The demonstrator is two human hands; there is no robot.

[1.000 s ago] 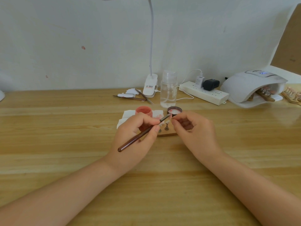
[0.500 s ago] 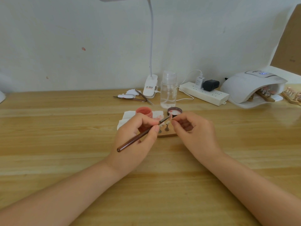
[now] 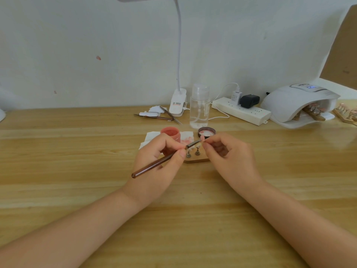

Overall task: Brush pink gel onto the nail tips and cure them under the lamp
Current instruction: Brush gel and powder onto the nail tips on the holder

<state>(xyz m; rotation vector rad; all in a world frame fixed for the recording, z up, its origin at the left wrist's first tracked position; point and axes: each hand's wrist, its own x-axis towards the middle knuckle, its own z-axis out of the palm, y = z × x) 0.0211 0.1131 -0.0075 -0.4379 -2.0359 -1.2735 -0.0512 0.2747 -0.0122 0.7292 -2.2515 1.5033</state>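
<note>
While the left hand (image 3: 156, 167) grips the brush (image 3: 164, 160) like a pen, fingers curled round its dark handle, the bristle end slants up and rightward to meet the nail tip (image 3: 201, 142) so gel can be laid on it. Behind that hand sits the pink gel jar (image 3: 171, 133) on a stained tissue (image 3: 186, 137), close enough for reloading the brush, with its lid (image 3: 206, 131) set aside just to the right. Below the bristles a small wooden stand (image 3: 197, 160) carries two metal holders, likely for parking tips. Next comes the right hand (image 3: 231, 161), thumb and forefinger pinched on the nail tip, lifting it toward the brush for a steady stroke. Farthest right, the curing lamp (image 3: 297, 103) rests by the wall, stands of tips already inside, well apart from the work
</note>
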